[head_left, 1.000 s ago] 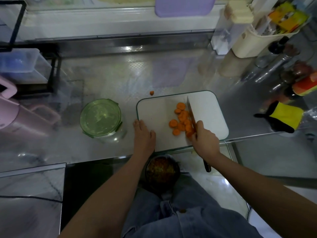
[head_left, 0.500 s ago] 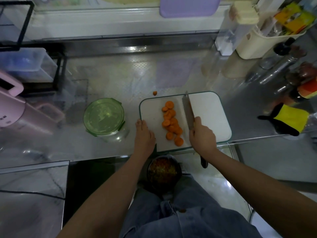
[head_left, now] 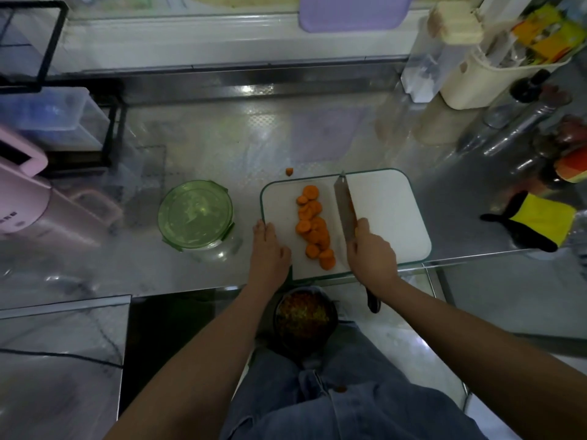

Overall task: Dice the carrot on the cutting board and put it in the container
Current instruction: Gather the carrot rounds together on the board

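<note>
A steel counter (head_left: 222,147) is carrying the cutting board (head_left: 387,211). The carrot (head_left: 313,223) is lying on it in round slices, undiced. The right hand (head_left: 371,252) is gripping the knife (head_left: 344,204) beside them; the left hand (head_left: 268,249), fingers flat, is pressing the board's edge. The container (head_left: 195,214) is sitting lidded nearby.

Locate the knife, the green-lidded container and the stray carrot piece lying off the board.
knife (head_left: 344,204), head view, middle of the blade.
green-lidded container (head_left: 195,214), head view, centre of the lid.
stray carrot piece (head_left: 289,171), head view, its middle.
</note>
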